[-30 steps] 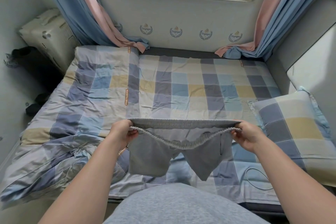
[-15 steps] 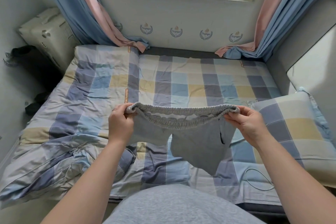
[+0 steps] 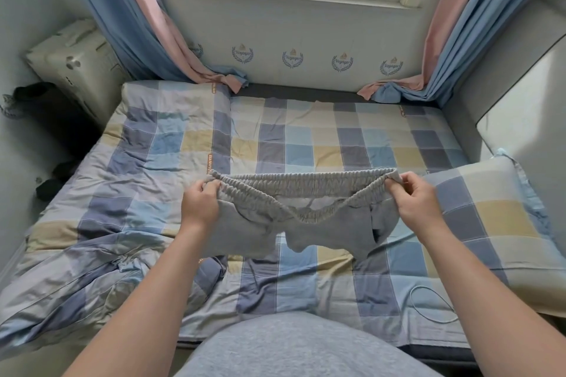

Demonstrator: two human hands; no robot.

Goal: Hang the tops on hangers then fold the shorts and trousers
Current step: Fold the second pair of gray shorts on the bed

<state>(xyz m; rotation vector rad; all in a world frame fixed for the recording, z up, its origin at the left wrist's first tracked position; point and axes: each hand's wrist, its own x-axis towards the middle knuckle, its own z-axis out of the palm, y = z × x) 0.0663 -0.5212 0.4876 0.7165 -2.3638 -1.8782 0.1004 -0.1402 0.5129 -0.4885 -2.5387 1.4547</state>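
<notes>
Far left, off the bed's left edge: a cream suitcase (image 3: 73,61) stands against the wall, with dark items (image 3: 46,190) on the floor below it. A blue-and-pink curtain (image 3: 128,24) drops to the far-left corner of the bed (image 3: 306,138). A checked quilt (image 3: 92,254) covers the left half, bunched and creased toward the near-left corner.

Left hand (image 3: 200,205): fingers curled, pinching the left end of the waistband of the grey shorts (image 3: 333,232). From my feed the shorts are held up over the middle of the bed, closer to the near edge than the far one. The waistband is stretched wide between both hands. Its back edge is taut and its front edge sags in a curve. Both legs hang down. I cannot tell whether the hems touch the sheet.

Right hand (image 3: 418,205): thumb and fingers pinch the right end of the waistband.

Further right, a checked pillow (image 3: 496,223) lies along the bed's right edge. A thin white cable (image 3: 428,306) loops on the sheet near the near-right corner, just beside the pillow. A second curtain (image 3: 459,40) gathers at the far-right corner.
</notes>
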